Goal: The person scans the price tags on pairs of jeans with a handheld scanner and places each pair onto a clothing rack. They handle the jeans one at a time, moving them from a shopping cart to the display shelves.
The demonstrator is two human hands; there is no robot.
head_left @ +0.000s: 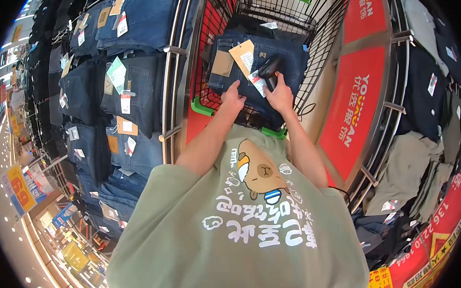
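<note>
Folded dark-blue jeans [293,62] lie flat in the shopping cart [320,34], at its near end, over other dark garments; a kraft hang tag [244,57] and a red-and-white price tag [257,82] rest on them. Right hand [280,95] closed around a black barcode scanner [269,71], its head above the denim in the cart. Risks, as judged: the two tags sit close together, so a poorly aimed scanner might catch the wrong code; a curled or glossy price tag could spoil a reading; a tug on the cloth might shift tags or unsettle the fold. Left hand [232,97] at the jeans' near-left edge, inside the cart, fingers bent, thumb forward; cannot tell whether it pinches cloth. Both forearms reach forward over the cart's near end, converging; right wrist bent slightly inward. Outward: stacked jeans [128,81] left of the cart, red YOUXUAN panel [356,98] right of it.
</note>
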